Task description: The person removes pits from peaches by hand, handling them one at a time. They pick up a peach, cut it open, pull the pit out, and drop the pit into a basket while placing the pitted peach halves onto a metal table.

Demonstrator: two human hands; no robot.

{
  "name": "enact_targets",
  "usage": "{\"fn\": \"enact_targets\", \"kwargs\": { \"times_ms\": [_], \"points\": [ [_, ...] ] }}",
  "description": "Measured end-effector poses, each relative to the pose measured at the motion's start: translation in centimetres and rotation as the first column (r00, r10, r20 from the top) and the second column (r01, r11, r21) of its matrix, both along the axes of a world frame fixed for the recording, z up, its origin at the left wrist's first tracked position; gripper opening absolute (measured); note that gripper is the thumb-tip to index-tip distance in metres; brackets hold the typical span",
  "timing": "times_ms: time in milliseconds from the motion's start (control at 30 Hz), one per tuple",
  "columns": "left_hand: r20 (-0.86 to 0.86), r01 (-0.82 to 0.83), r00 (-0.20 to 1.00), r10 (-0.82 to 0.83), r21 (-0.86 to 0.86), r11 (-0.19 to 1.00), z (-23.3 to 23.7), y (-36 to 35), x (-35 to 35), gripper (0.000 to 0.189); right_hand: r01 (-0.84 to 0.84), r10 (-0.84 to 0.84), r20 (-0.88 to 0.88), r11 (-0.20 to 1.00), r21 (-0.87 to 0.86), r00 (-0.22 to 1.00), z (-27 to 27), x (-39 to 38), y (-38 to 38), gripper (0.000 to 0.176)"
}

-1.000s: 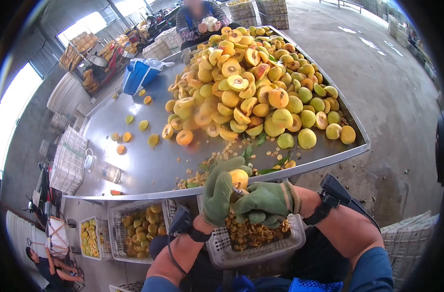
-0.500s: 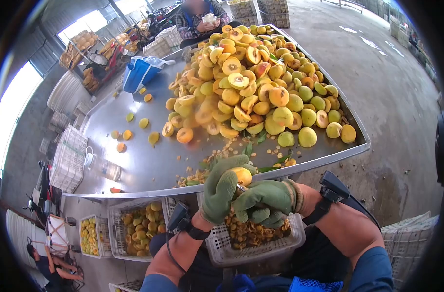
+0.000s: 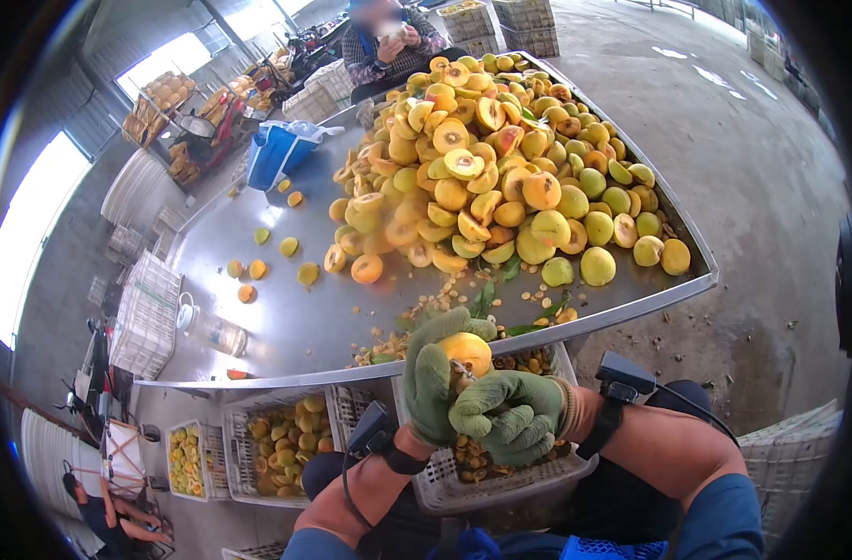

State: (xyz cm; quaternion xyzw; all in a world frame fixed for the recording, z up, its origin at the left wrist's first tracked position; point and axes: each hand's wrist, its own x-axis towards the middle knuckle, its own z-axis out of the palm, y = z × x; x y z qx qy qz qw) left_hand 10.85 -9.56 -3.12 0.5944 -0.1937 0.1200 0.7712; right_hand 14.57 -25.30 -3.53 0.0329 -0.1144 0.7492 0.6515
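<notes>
Both my hands wear green work gloves, above a crate by the table's near edge. My left hand is closed around a halved yellow peach, its rounded side partly showing. Against that peach my right hand is curled in a fist around a small metal tool; only a bit of its tip shows, and the handle is hidden in the glove. Under my hands the grey plastic crate holds brown-orange scraps and pits. Ahead lies a large heap of halved and whole-looking peaches.
The metal table has a raised rim. On it stand a blue bag and a clear plastic jug, with loose peach halves nearby. Crates of peaches sit at lower left. Across the table sits another person; another is at far lower left.
My view has shifted slightly, so the table appears lower and to the right. The peach now shows more between my gloves. Across the table, the person has raised both hands toward their face.
</notes>
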Motion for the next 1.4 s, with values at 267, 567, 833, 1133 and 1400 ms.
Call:
{"fn": "enact_targets", "kwargs": {
  "times_ms": [267,567,833,1133,1400],
  "points": [
    [-0.283,0.145,0.959,-0.020,0.430,0.891,4.4,1.8,2.7,0.053,0.365,-0.061,0.583,0.831,-0.420,0.810,3.1,1.0,-0.9,0.029],
    [-0.353,-0.055,0.935,0.028,-0.067,0.996,1.1,-0.5,0.2,0.070,0.058,-0.055,-0.028,0.994,0.090,0.998,-0.9,-0.5,0.3,0.028],
    [-0.485,-0.239,0.869,0.101,-0.232,0.943,1.2,2.9,1.0,0.061,0.182,-0.099,0.441,0.972,-0.148,0.892,1.0,-1.7,-0.9,0.047],
    [-0.544,-0.325,0.825,0.153,-0.235,0.916,1.6,6.3,-3.6,0.061,0.511,-0.093,0.720,0.766,-0.390,0.688,5.5,-7.0,-1.4,0.074],
    [-0.381,-0.396,0.849,0.366,-0.001,0.918,1.8,9.8,-9.1,0.059,0.693,0.122,0.972,0.684,-0.227,0.198,8.7,-10.3,-2.8,0.050]
  ]
}}
